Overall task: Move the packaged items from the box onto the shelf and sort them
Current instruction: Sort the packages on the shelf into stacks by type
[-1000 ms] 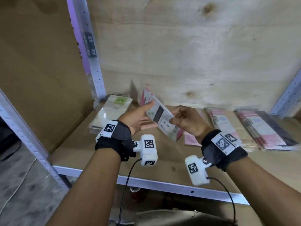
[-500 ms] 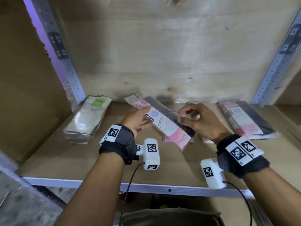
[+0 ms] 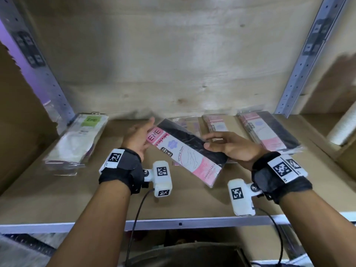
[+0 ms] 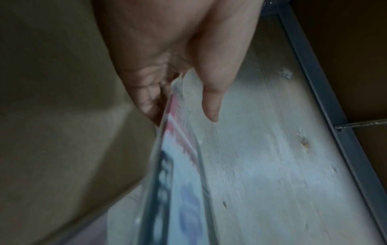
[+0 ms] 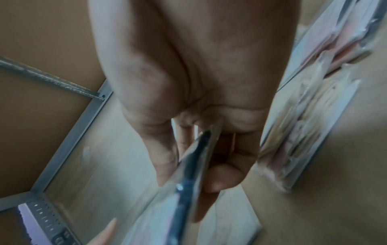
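A pink, white and black stocking package (image 3: 185, 153) marked ENE is held tilted just above the wooden shelf (image 3: 96, 189), between both hands. My left hand (image 3: 142, 135) holds its labelled far-left end, fingers stretched behind the corner and thumb in front; the left wrist view shows the package (image 4: 178, 182) running between thumb and fingers. My right hand (image 3: 227, 147) pinches the black right edge, thumb on top. In the right wrist view the package edge (image 5: 188, 174) sits between thumb and curled fingers.
A stack of green-labelled packs (image 3: 77, 141) lies at the shelf's left. Pink packs (image 3: 215, 124) and a larger pink-and-black stack (image 3: 269, 132) lie at the back right. Metal uprights (image 3: 308, 54) frame the bay. A white roll (image 3: 342, 128) is far right.
The package has turned from its back side to its printed front facing up and lies flatter. My hands have moved slightly apart along it. The head view has shifted right.
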Demonstrator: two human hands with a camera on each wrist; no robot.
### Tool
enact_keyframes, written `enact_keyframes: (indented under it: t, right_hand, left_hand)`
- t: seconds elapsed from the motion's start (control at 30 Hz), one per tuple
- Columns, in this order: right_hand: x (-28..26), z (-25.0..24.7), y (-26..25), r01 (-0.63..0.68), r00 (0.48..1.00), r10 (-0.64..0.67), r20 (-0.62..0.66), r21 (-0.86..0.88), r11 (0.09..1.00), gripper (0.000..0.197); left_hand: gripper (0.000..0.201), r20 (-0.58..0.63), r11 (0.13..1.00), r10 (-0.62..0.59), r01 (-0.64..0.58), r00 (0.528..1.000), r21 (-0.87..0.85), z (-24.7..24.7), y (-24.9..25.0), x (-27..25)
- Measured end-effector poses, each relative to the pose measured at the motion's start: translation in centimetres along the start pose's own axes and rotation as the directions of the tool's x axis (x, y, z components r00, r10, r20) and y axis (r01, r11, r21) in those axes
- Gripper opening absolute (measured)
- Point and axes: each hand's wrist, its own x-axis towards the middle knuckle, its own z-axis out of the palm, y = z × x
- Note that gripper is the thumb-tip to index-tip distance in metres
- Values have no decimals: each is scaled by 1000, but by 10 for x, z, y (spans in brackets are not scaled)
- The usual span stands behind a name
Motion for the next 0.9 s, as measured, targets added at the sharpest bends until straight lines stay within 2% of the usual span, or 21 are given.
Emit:
enact_keyframes:
  t: [0.1,0.23,0.33,0.47,0.53,0.67,0.77,0.87,0.9]
  right_hand:
    - [-1,-3,5,3,999,-1,37,-71,997,29]
    - [-1,-5,9,15,998,-9,59,-104,994,27]
    - [-1,-3,10,33,997,-27,70,-95,995,24]
    - [-3,1,8,40,994,-28,105,-111,993,22]
    - [-3,4,8,38,991,-21,134,-123,992,22]
    - [-4,10,5,65,986,-49,161,-97,993,21]
    - [-3,13,4,86,982,-75,174,-59,995,26]
    - [-3,16,4,108,978,-102,180,-24,994,28]
    - [-2,16,4,116,978,-111,174,-15,993,28]
  left_hand:
    - [33,-52,992,30,-24,998,121,-14,2,0]
    - [39,-45,949,134,-115,990,294,-27,4,-3]
    - [51,13,879,167,-155,986,450,-36,9,-5]
    - [57,62,745,176,-174,983,644,-43,15,-13]
    - [59,97,759,127,-160,987,632,-46,15,-18]
    - [52,138,907,-6,-52,990,418,-50,18,-28]
    - [48,171,965,11,-56,985,256,-52,22,-35]
    - [39,191,972,66,-106,979,209,-50,25,-41]
    - [45,182,970,85,-123,980,209,-49,26,-44]
